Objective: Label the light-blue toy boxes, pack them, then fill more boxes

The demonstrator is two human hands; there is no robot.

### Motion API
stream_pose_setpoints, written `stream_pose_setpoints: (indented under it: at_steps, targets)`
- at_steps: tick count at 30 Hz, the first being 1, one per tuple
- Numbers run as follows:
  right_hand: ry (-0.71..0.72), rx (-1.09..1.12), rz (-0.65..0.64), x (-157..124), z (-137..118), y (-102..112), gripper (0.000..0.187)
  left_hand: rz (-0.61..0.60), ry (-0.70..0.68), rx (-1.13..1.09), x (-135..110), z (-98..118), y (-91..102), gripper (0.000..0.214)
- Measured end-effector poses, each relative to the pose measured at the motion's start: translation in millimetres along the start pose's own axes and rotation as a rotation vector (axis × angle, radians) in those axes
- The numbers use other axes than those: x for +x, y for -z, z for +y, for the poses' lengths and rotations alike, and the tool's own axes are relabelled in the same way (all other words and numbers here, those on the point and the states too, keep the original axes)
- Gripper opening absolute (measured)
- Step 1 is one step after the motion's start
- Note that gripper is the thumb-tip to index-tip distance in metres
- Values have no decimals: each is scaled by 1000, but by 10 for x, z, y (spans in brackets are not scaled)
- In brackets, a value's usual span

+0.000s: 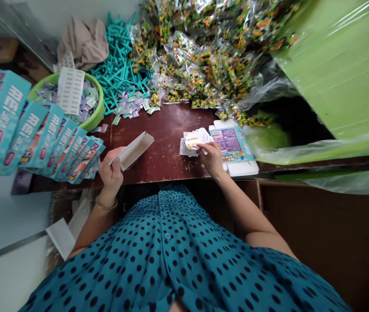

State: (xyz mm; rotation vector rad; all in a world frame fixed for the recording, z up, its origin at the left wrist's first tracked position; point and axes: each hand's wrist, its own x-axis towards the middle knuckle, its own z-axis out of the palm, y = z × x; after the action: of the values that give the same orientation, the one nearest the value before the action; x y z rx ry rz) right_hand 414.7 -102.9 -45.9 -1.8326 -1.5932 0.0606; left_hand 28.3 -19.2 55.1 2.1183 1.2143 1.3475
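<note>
An unfolded cardboard box [138, 149], its open side showing a plain inside, is gripped at its near left end by my left hand [112, 172], thumb over the edge. My right hand [212, 158] pinches the edge of a white printed card [197, 139] lying on a small, uneven pile of white papers [187, 150]. Partly behind the right hand lie flat, unassembled teal and purple printed cartons [233, 143] with white flaps.
Finished-looking teal boxes [46, 130] stand in a row at left. Behind them, a green basin [98, 108] holds small sachets and a label sheet. Teal sticks [119, 60] and clear bags of colourful pieces [200, 56] pile along the back. Green plastic-wrapped material [340, 65] is at right.
</note>
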Motion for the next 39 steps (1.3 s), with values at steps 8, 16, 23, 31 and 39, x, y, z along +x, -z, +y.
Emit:
stream_pose_setpoints:
  at_steps: [8, 16, 23, 31, 39]
  targets:
    - [-278, 328, 243, 189, 5, 163, 29, -59, -66, -19, -36, 42, -60, 38]
    - [-21, 554, 174, 550, -879, 476, 34, -131, 52, -69, 31, 85, -129, 46]
    - [830, 328, -281, 758, -1990, -58, 30, -65, 110, -56, -2, 76, -113, 55]
    - [143, 162, -263, 2050, -1268, -1400, 47, 165, 182, 73, -163, -111, 344, 47]
    - [271, 6, -397, 436, -1424, -1724, 73, 9, 53, 56, -192, -48, 199, 46]
